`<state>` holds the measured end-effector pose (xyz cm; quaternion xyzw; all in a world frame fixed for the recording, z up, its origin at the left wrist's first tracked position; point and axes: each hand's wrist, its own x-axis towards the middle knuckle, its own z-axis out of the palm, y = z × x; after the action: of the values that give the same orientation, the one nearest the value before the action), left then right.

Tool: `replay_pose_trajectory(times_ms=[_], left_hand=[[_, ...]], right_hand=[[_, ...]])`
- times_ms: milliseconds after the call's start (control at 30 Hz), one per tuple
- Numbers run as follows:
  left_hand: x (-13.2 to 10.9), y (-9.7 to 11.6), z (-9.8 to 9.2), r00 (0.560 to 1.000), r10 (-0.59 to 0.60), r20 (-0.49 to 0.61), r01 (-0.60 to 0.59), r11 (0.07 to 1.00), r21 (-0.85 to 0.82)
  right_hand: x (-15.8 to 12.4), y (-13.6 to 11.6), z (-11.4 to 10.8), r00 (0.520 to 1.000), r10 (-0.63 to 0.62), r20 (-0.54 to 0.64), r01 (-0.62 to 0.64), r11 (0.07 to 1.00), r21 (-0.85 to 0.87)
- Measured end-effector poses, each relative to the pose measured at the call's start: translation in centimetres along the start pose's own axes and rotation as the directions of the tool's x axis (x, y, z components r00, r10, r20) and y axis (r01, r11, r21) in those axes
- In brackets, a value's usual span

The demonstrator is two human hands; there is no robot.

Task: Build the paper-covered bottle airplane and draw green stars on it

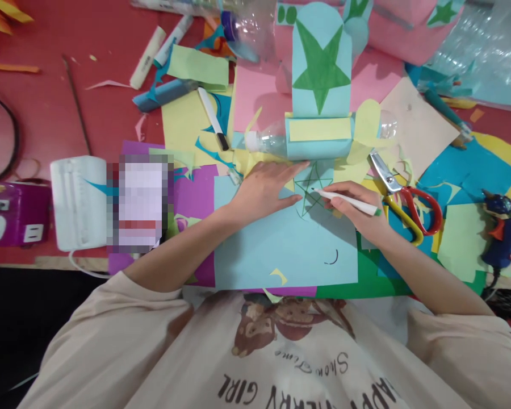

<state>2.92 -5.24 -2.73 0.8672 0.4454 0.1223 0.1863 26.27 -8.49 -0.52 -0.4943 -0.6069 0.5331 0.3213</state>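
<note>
My right hand (360,210) is closed around a white marker (351,202) with a green end, its tip on a star outline (310,190) drawn in green. The star is on light blue paper (281,250) in front of me. Flat at the left of the star lies my left hand (266,190), fingers spread and pressing the paper. Just beyond the hands, a plastic bottle (275,143) wrapped in light blue and yellow paper lies on its side. Behind it a light blue rounded piece bears a filled green star (321,65).
Scissors (402,199) with red and yellow handles lie right of my right hand. A blue glue gun (502,233) is at the far right. Leftward are a phone (140,199), a white box (79,201) and a purple device (17,213). Paper scraps and markers (148,57) cover the red table.
</note>
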Motion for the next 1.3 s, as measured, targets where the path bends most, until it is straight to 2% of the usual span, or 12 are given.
replay_pose_trajectory(times_ms=[100, 333, 567, 900, 1133, 1300], left_hand=[[0.0, 0.0, 0.0, 1.0, -0.016, 0.004, 0.016, 1.0, 0.013], [0.0, -0.3, 0.2, 1.0, -0.002, -0.016, 0.002, 1.0, -0.007], [0.1, -0.2, 0.0, 0.999, -0.023, 0.027, 0.024, 1.0, -0.008], [0.1, -0.1, 0.0, 1.0, 0.004, 0.013, -0.004, 1.0, -0.004], [0.6, 0.5, -0.7, 0.997, -0.057, 0.044, 0.058, 0.998, -0.017], [1.0, 1.1, -1.1, 0.995, -0.085, 0.057, 0.086, 0.996, -0.007]], right_hand=[[-0.1, 0.0, -0.1, 1.0, -0.023, 0.021, 0.023, 1.0, -0.014], [0.1, -0.1, -0.3, 1.0, 0.008, 0.016, -0.008, 1.0, -0.014], [0.3, 0.2, -0.5, 1.0, 0.011, -0.017, -0.012, 0.999, -0.044], [0.4, 0.2, -0.1, 0.993, -0.023, 0.113, 0.03, 0.997, -0.066], [1.7, 0.2, 0.7, 0.995, -0.019, 0.102, 0.026, 0.997, -0.075], [1.9, 0.4, 1.0, 0.999, 0.004, 0.038, -0.001, 0.997, -0.081]])
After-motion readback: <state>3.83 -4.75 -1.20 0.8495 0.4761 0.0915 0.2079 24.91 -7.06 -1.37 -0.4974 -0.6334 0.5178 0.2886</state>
